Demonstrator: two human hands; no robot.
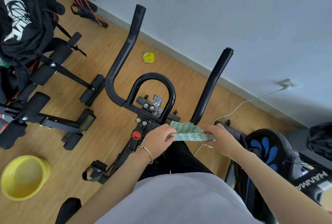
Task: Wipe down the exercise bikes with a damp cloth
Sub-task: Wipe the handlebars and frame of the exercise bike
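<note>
A black exercise bike [151, 87] stands in front of me, with two long handlebar arms and a looped centre bar. A green-and-white fuzzy cloth [188, 132] stretches between my hands just below the base of the right handlebar arm. My left hand [159, 140] grips the cloth's left end. My right hand [221, 138] grips its right end. The cloth hangs over the bike's frame; I cannot tell whether it touches the frame. A second machine [269, 150], black with blue markings, stands at the right.
A yellow basin [23, 177] sits on the wooden floor at lower left. A black bench machine [59, 73] draped with dark clothing fills the left. A small yellow object [148, 57] lies near the wall. A white cable [239, 107] runs to a wall socket.
</note>
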